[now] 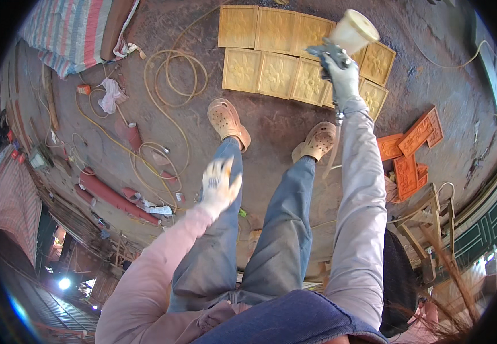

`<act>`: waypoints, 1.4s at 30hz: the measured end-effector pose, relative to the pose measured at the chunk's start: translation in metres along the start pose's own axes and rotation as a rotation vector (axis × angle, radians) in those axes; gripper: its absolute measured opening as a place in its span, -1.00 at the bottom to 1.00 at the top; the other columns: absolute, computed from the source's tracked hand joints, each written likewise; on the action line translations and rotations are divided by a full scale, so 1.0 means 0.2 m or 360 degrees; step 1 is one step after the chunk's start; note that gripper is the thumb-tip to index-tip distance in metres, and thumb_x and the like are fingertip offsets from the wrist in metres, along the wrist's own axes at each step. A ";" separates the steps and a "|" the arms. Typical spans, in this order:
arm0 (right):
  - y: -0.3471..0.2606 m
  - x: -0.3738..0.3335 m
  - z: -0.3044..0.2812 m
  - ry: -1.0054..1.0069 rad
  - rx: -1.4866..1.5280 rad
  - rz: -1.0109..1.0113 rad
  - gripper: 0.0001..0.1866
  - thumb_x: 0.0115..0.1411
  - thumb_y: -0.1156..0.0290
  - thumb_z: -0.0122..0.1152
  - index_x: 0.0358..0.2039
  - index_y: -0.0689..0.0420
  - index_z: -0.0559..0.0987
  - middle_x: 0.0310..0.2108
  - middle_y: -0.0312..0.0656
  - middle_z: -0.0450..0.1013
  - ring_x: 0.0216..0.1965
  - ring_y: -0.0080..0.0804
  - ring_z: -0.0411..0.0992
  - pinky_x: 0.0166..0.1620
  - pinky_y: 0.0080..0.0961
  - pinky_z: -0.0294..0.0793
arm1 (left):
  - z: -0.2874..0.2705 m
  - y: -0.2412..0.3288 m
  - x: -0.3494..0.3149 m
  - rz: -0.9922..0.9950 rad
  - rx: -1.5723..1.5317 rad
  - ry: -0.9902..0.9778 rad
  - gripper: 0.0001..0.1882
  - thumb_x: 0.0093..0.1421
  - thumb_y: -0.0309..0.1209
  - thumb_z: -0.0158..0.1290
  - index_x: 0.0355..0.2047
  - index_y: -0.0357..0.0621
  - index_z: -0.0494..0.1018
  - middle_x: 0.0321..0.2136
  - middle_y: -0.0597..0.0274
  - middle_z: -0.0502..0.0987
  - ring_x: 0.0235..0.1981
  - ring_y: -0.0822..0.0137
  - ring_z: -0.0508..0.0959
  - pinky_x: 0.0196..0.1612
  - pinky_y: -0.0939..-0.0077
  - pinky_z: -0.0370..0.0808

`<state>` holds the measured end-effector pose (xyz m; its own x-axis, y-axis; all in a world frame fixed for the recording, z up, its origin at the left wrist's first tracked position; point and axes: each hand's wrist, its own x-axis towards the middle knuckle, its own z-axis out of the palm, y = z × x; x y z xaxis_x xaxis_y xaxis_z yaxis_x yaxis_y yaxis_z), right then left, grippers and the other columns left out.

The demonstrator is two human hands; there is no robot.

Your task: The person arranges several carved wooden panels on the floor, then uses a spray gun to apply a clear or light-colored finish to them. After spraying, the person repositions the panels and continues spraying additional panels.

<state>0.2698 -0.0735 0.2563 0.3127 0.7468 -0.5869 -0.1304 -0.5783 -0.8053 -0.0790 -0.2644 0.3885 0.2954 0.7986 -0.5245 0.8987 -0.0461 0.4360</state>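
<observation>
Stained brown floor point(268, 129) bears square, flower-carved yellow panels point(306, 79) in two close rows. Left of these panels is a striped sheet point(76, 34); to their right, orange panels point(417, 136). Over their right half, the gloved right hand point(345, 81) has fingers wrapped round a spray gun point(349, 33); nearer the person, the left hand point(219, 184) hangs loose, fingers part-spread.

"Where do the panels point(277, 74) lie?"
"On the floor point(265, 178), in two rows at upper centre, partly behind the spray gun point(327, 56) in the right hand point(345, 77)."
"And around them?"
"Sheeting point(67, 34) at upper left, a roll point(113, 195) at left centre; carvings point(414, 136) overlap at centre right, right of the shoes point(320, 140)."
</observation>
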 end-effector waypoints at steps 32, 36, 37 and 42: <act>0.02 -0.32 0.50 -0.0186 -0.0446 -0.0249 -0.68 0.20 0.43 0.24 -0.01 0.16 0.57 -0.22 -0.14 0.62 -0.18 -0.35 0.59 -0.09 -0.43 0.50 | 0.05 0.12 1.20 -0.0712 -0.0658 0.0220 -0.39 0.39 0.00 -0.20 0.15 -0.28 0.38 0.16 -0.24 0.37 0.19 -0.13 0.38 0.24 0.12 0.29; 0.15 -0.12 0.70 -0.0205 -0.0552 -0.0286 -0.65 0.16 0.34 0.31 -0.05 0.13 0.59 -0.21 -0.11 0.62 -0.15 -0.30 0.59 -0.09 -0.39 0.50 | 0.20 -0.09 0.63 -0.0817 -0.0736 0.0342 -0.32 0.37 -0.12 -0.07 0.33 -0.35 0.11 0.20 -0.33 0.29 0.23 -0.21 0.31 0.30 0.14 0.23; 0.19 -0.05 0.73 -0.0197 -0.0651 -0.0245 -0.64 0.14 0.31 0.33 -0.06 0.13 0.59 -0.21 -0.10 0.62 -0.15 -0.29 0.59 -0.10 -0.37 0.51 | 0.21 -0.12 0.44 -0.0722 -0.0721 0.0327 -0.31 0.36 -0.16 -0.05 0.33 -0.36 0.08 0.17 -0.34 0.31 0.21 -0.22 0.33 0.28 0.13 0.25; 0.27 0.03 0.66 0.0048 -0.0615 -0.0221 -0.61 0.10 0.24 0.39 -0.09 0.14 0.61 -0.28 -0.11 0.61 -0.25 -0.33 0.58 -0.14 -0.42 0.52 | -0.04 -0.06 -0.23 -0.0449 -0.0486 -0.0047 -0.35 0.26 -0.30 0.08 0.27 -0.34 0.16 -0.05 -0.22 0.43 -0.05 -0.18 0.48 0.01 0.10 0.44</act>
<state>0.1404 -0.0560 0.1979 0.3308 0.8197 -0.4676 0.2764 -0.5579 -0.7825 -0.1062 -0.2961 0.4131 0.0644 0.7366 -0.6733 0.8098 0.3556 0.4666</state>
